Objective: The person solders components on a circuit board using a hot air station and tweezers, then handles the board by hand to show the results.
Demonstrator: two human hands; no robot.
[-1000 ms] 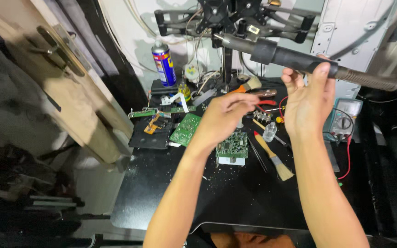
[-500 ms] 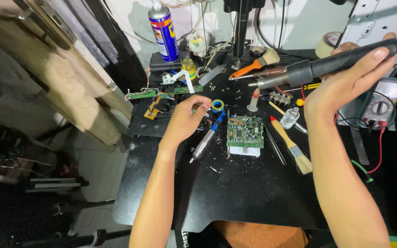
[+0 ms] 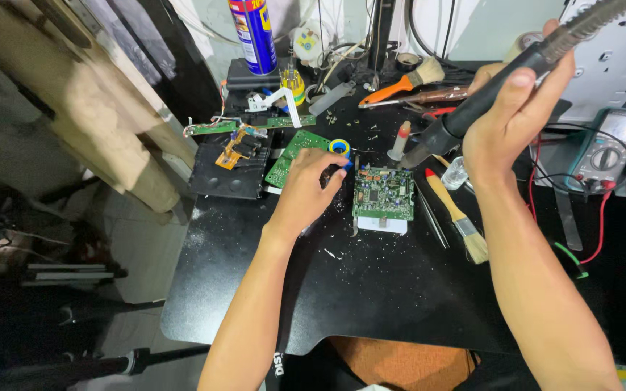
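Now, your left hand (image 3: pixel 306 190): fingers curled, resting by the green circuit board (image 3: pixel 382 193).
Your right hand (image 3: pixel 510 108): gripping the black hot-air wand (image 3: pixel 472 116).

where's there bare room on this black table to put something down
The near part of the black table is bare, between the two forearms and below the green circuit board. The near left corner is free too. The far half is crowded: boards, brushes, spray can, multimeter.

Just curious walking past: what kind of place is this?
Probably an electronics repair bench: a green circuit board lies on the black table, a multimeter sits nearby, and the right hand holds a hot-air wand.
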